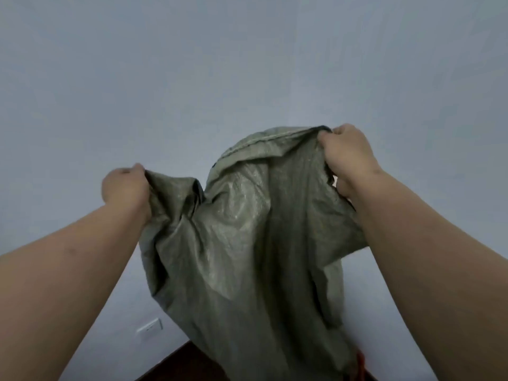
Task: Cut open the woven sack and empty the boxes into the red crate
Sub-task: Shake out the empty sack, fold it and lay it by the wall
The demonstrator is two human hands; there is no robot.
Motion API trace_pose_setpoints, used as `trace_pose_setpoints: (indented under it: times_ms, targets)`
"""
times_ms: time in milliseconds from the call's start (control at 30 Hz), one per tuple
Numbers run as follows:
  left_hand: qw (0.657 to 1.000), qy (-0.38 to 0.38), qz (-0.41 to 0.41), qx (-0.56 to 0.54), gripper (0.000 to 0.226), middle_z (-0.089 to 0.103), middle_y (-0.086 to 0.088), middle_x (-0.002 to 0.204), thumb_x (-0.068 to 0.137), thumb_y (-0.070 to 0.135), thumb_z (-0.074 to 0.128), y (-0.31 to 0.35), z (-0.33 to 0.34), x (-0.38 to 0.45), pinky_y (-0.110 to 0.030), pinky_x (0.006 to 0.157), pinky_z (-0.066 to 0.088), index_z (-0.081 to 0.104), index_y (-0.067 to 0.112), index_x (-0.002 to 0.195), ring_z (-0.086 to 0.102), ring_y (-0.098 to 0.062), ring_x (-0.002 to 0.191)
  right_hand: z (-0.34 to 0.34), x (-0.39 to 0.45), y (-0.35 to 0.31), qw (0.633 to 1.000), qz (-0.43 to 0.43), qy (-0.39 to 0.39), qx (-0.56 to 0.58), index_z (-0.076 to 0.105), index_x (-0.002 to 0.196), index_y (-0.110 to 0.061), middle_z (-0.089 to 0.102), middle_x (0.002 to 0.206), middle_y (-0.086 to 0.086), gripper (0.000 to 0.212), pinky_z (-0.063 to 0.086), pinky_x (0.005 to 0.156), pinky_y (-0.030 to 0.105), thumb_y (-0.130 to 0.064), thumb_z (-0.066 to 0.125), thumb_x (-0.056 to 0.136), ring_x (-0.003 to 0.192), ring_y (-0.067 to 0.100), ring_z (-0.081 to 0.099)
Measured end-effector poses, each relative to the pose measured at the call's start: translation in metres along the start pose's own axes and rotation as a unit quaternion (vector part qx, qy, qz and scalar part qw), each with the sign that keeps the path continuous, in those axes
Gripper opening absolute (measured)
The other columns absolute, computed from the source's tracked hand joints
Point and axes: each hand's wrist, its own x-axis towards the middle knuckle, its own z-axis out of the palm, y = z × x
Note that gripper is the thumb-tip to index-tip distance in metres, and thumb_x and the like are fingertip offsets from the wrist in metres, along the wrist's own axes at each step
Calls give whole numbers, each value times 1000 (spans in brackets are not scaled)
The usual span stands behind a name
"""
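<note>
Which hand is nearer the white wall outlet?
Left. The left hand grips the woven sack above the wall outlet; the right hand grips it far across.

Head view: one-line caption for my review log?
Both hands, left and right, hold a grey-green woven sack raised before a pale wall.

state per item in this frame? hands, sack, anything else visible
left hand: fist shut on a bunched corner of the sack, raised.
right hand: shut on the sack's stitched edge, held higher than the left.
woven sack: lifted, hanging limp and creased between both hands; its lower end is out of view.
red crate: only a sliver shows by the sack's lower edge; contents hidden.
wall outlet: nothing plugged in.
</note>
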Motion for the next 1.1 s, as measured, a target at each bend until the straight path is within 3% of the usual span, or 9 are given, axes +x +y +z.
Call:
trace_pose_setpoints:
  times_ms: [167,267,333,467,567,700,833,933,1100]
  targets:
    - [971,128,119,-163,38,57,4,123,99,25,38,54,-38,31,3,79,32,53,14,132,52,-7,110,39,-5,-54,977,-170,53,120,36,99,-21,49,84,-10,7,44,71,24,-24,43,98,75,3,49]
    - [994,37,101,-12,47,47,-6,145,98,21,38,29,-46,37,-22,105,31,40,13,144,44,-23,133,81,-8,-44,989,-80,-70,102,43,98,-25,57,89,-3,6,55,84,44,-23,48,94,86,19,61]
    - [985,-59,73,143,43,57,-17,133,92,16,44,-6,-48,45,-37,96,44,52,7,132,54,-36,119,103,-14,-30,992,-18,-118,32,47,98,-20,57,89,3,7,54,83,44,-22,50,92,86,26,60]
    - [908,-213,28,360,37,68,-20,97,84,33,64,-41,-67,49,-34,72,47,67,-4,93,62,-35,89,130,-19,-11,980,25,-184,-68,49,77,-13,58,89,13,18,44,74,38,-20,50,93,83,30,56]
    - [905,-235,-55,351,40,59,-17,96,79,35,75,-54,-82,47,-37,75,45,61,-1,92,57,-33,87,144,-12,3,968,34,-217,-122,57,81,-3,64,95,27,24,51,82,43,-24,52,91,95,41,64]
    - [881,-293,-177,326,38,69,-22,99,76,24,80,-60,-93,51,-53,83,55,65,-5,95,67,-39,88,157,-3,15,981,89,-161,-60,54,97,-8,54,89,15,29,43,75,34,-35,47,91,83,29,56]
    - [924,-221,-97,297,19,71,-20,96,81,11,71,-59,-95,57,-45,81,57,71,-3,93,67,-37,89,145,6,16,993,53,21,101,32,102,-14,46,78,0,21,35,63,31,-34,35,100,64,14,45]
    - [927,-134,-78,341,21,68,-21,106,88,13,60,-76,-104,52,-42,89,52,70,-3,98,63,-36,98,141,11,45,990,129,-27,52,34,110,-13,54,93,9,29,47,80,41,-38,36,97,80,26,55]
    - [871,-311,-339,172,22,44,-5,44,91,15,62,-89,-84,2,-16,35,40,56,8,71,32,-13,35,151,-14,63,934,239,-264,11,59,91,-2,61,79,16,26,53,60,32,-28,60,91,65,26,60]
